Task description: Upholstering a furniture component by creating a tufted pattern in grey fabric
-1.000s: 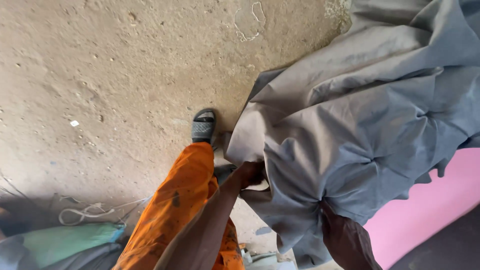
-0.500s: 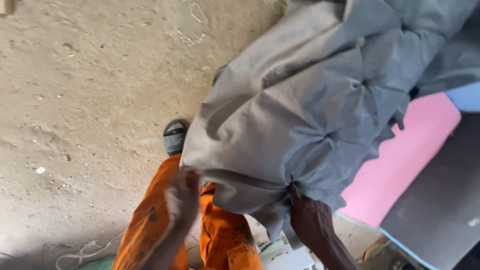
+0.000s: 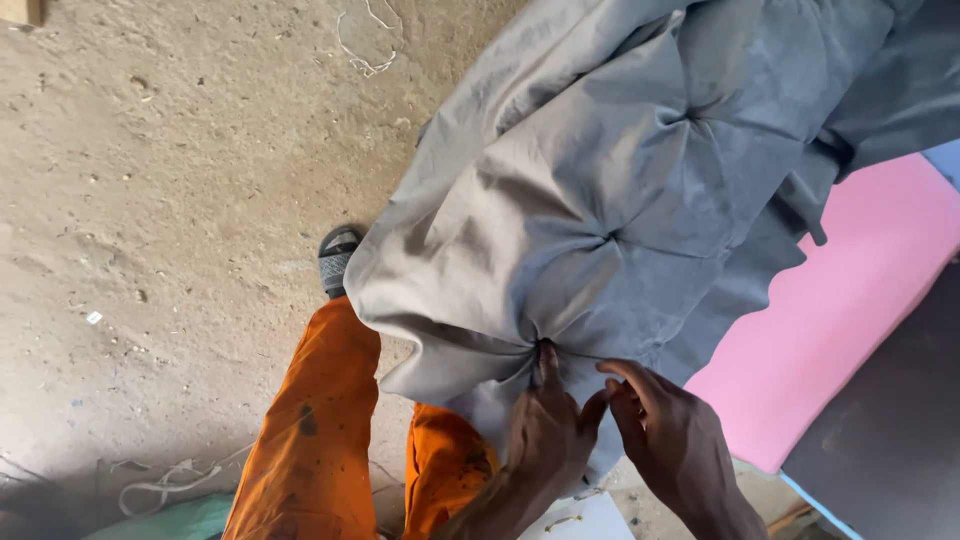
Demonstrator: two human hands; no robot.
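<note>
A grey tufted fabric cover (image 3: 640,190) is being handled at one of its gathered tuft points, low on the cloth above the orange trouser legs (image 3: 320,440). The left hand (image 3: 545,435) is pressed on that tuft, fingers extended; whether cloth is pinched cannot be told. The right hand (image 3: 665,430) lies just beside it, fingers curled against the fabric. Careful seating of the pleats appears needed next. Three tufts are counted, one pink foam sheet (image 3: 840,330) right of the cover, one sandal (image 3: 338,258).

This looks like an upholstery workshop. A tufted grey fabric cover (image 3: 640,190) hangs over a rough, dusty concrete floor (image 3: 160,200). A pink foam sheet (image 3: 850,310) lies just right of the cover.
</note>
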